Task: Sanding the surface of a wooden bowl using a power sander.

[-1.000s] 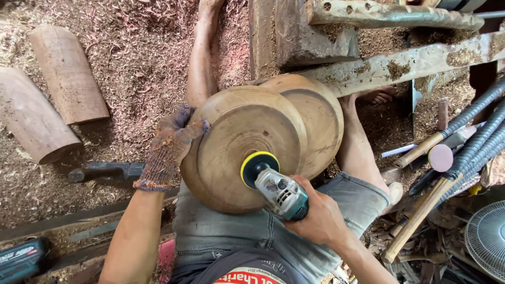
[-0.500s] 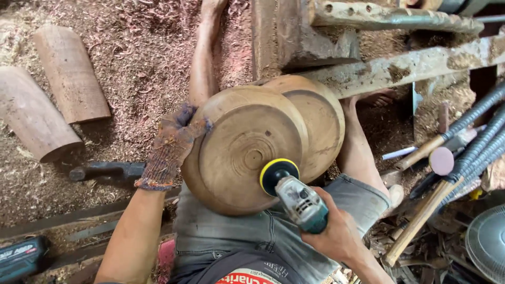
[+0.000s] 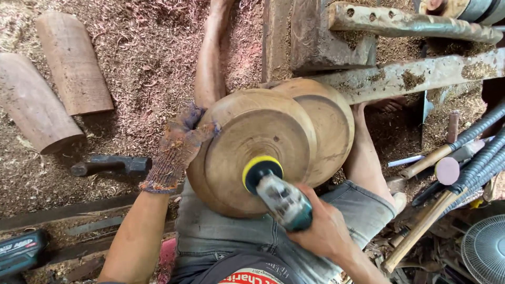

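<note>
Gripping a handheld power sander with bare right hand, fingers wrapped fully round its teal-grey body near bottom centre. Pressing its round yellow-rimmed pad flat onto face of a turned wooden disc, lower right of disc centre. Steadying disc on lap over grey shorts, tilted up on edge. Clamping disc's left rim with gloved left hand, worn knit glove, fingers curled over edge. Leaning just behind, touching: second wooden disc, overlapped by first. Lying left on shavings: dark hammer, near glove. Farther right: bundle of long-handled tools. Farthest back left: two half-round wood slabs, well apart from hands; rusty metal frame top right.
</note>
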